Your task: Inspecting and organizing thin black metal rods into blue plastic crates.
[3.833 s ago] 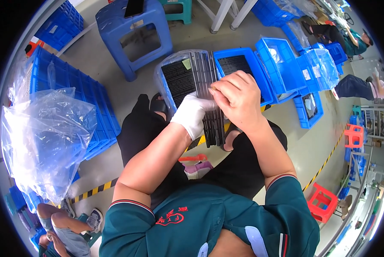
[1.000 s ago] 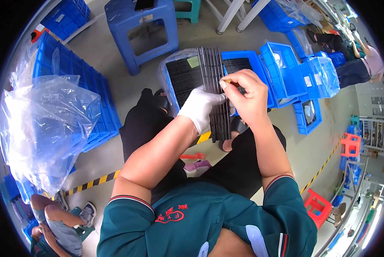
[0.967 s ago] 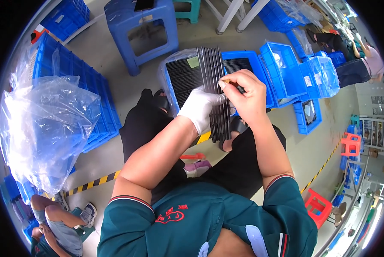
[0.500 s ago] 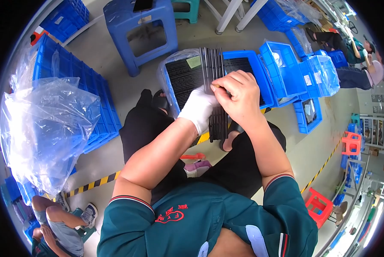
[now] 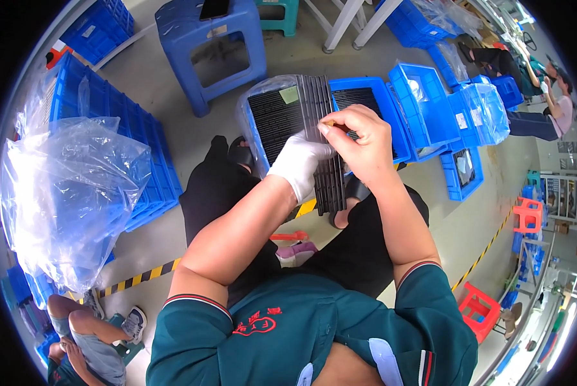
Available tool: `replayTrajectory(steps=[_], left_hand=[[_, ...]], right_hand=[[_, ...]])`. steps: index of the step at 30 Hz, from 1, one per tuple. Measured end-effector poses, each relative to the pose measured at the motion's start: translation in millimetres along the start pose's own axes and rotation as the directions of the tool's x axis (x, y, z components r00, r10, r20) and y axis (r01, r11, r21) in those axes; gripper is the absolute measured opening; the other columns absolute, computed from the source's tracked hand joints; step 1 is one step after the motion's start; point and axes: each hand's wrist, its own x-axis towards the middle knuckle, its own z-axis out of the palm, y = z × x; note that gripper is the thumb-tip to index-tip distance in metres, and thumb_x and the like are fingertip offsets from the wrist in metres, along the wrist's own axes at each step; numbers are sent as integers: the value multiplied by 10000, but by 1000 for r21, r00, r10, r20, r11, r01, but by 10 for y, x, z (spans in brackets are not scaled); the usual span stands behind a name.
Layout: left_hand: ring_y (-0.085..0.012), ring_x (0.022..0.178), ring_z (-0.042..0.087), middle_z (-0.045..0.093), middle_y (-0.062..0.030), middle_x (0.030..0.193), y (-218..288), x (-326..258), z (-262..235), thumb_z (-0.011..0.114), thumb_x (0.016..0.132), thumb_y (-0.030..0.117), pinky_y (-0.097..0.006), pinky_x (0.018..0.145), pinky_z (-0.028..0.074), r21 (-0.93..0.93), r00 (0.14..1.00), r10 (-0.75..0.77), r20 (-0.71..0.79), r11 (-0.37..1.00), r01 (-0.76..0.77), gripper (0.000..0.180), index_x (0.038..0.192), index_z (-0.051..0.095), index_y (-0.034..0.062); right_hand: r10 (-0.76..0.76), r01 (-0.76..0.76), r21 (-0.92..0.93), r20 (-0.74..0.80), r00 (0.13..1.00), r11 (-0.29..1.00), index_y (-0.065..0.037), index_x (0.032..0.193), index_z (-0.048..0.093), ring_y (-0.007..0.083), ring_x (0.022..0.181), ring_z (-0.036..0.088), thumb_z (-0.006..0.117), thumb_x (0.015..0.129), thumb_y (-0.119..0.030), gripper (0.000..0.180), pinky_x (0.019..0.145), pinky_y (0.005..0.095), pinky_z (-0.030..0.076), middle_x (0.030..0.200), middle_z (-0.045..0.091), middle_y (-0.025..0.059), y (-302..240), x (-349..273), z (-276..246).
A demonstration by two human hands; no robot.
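I sit with a stack of thin black trays held upright on edge over my lap. My left hand, in a white glove, grips the stack from the left side. My right hand, bare, rests on the stack's right side and pinches a small thin brownish piece at its thumb and forefinger, right at the trays' edge. Below the stack on the floor sits a blue crate lined with clear plastic and filled with dark ribbed trays; a second blue crate lies beside it.
A blue plastic stool stands ahead. Stacked blue crates and a big clear plastic bag are at my left. More blue bins lie to the right. Another person sits at lower left, others at upper right.
My right hand shifted along the stack's edge, from gripping over the trays to pinching at the edge. The stack and left hand stayed nearly in place.
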Motion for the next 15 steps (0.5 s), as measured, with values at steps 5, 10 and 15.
replayTrajectory(steps=[5, 10, 15], left_hand=[[-132, 763, 577, 601, -30, 899, -16, -4, 7, 585, 863, 21, -296, 657, 477, 14, 1000, 13, -17, 1000, -13, 154, 1012, 598, 59], [-109, 737, 535, 586, -25, 842, -16, -4, 23, 559, 898, 87, -282, 630, 462, 298, 988, 120, -93, 951, -87, 92, 978, 596, 60], [-81, 695, 512, 579, -3, 817, -21, -24, 52, 575, 885, 97, -262, 593, 431, 240, 995, 87, -45, 968, -74, 80, 957, 595, 70]], right_hand=[[-181, 179, -217, 9, 983, 960, -95, 712, 664, 227, 675, 600, 721, 675, -83, 69, 652, 357, 445, 674, 619, 21, 16, 11, 16], [-357, 369, -419, 109, 928, 830, -110, 728, 660, 213, 675, 584, 718, 653, -77, 99, 658, 348, 419, 699, 630, 8, -130, 17, 23], [-259, 266, -357, 69, 963, 895, -115, 684, 647, 225, 682, 590, 719, 656, -110, 78, 651, 365, 428, 684, 620, 12, 1, -9, 39]])
